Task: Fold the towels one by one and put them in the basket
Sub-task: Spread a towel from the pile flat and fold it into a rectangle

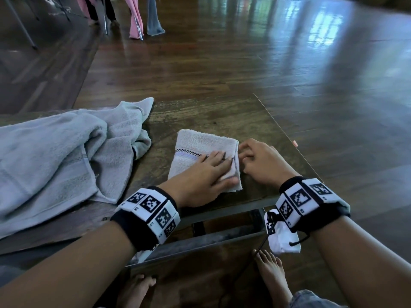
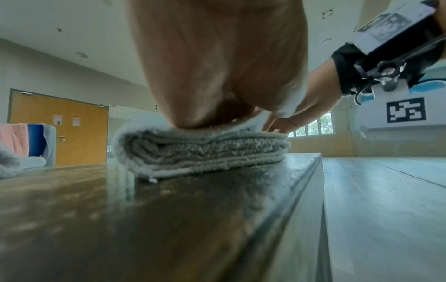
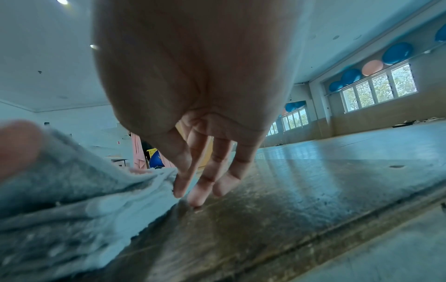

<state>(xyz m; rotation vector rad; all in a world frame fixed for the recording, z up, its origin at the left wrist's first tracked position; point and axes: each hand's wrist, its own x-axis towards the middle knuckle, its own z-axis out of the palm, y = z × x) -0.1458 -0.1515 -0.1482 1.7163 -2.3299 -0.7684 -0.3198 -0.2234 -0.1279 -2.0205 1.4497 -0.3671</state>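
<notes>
A small pale towel (image 1: 195, 147), folded into several layers (image 2: 200, 150), lies near the right end of the wooden table (image 1: 222, 114). My left hand (image 1: 209, 174) lies flat on its near right part, fingers straight and pressing down. My right hand (image 1: 255, 158) sits just off the towel's right edge, fingers (image 3: 202, 183) pointing down, their tips on the table and against the folded edge (image 3: 135, 190). A large blue-grey towel (image 1: 55, 152) lies crumpled on the table's left. No basket is in view.
The table's right edge (image 1: 287, 134) runs close beside my right hand, with dark wooden floor (image 1: 311, 85) beyond. Pink and grey cloths (image 1: 142, 16) hang at the far back. My bare feet (image 1: 273, 276) stand below the near edge.
</notes>
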